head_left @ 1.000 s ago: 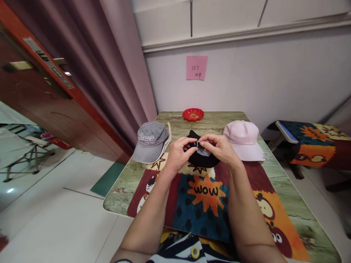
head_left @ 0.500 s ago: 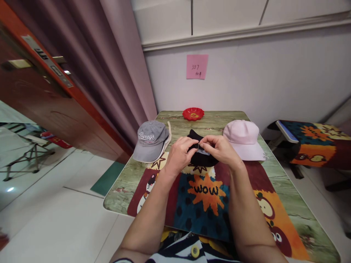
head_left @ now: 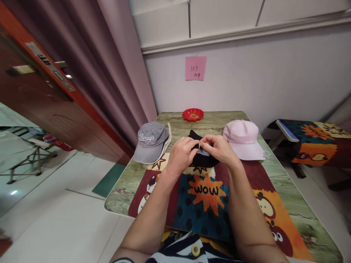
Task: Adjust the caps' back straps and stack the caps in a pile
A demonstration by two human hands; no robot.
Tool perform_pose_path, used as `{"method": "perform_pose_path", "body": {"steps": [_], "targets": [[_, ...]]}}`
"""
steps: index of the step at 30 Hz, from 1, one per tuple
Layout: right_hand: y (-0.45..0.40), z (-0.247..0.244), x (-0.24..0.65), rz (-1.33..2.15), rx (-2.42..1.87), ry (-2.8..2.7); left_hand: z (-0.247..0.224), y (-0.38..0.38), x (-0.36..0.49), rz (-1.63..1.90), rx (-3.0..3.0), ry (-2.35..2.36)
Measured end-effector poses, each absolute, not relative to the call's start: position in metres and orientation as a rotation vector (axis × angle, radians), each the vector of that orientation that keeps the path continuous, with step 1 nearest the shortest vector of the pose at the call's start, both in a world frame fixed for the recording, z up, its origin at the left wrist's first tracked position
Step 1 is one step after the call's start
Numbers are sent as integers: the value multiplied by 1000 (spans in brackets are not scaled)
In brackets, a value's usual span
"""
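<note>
Left hand [head_left: 179,155] and right hand [head_left: 221,149] meet at black cap [head_left: 204,160], each grip pinching it with fingertips around a small metal buckle [head_left: 199,145]. Cap is mid-table [head_left: 117,195], by the far edge of patterned mat [head_left: 203,223], between gray cap [head_left: 150,144] on the left and pink cap [head_left: 242,133] on the right; red dish [head_left: 193,114] sits behind.

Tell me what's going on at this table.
The person's left hand and right hand pinch at a black cap, a small metal piece showing between them; whether it's fastened can't be told. On the table, a gray cap lies to the left, a pink cap to the right, a red dish behind.
</note>
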State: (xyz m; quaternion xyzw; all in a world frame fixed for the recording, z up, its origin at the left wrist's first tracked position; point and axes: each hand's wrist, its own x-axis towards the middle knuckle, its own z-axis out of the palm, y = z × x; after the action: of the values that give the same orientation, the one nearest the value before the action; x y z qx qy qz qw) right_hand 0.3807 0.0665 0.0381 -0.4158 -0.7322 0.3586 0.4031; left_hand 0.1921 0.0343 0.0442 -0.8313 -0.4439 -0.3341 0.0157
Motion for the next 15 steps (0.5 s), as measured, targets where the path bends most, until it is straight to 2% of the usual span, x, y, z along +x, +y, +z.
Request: {"method": "perform_pose_path", "body": {"steps": [10, 15], "targets": [[64, 41, 374, 898, -1010, -1795, 45, 29, 200, -1431, -2328, -1674], [63, 43, 375, 890, -1013, -1823, 46, 31, 201, -1697, -2447, -1948]]}}
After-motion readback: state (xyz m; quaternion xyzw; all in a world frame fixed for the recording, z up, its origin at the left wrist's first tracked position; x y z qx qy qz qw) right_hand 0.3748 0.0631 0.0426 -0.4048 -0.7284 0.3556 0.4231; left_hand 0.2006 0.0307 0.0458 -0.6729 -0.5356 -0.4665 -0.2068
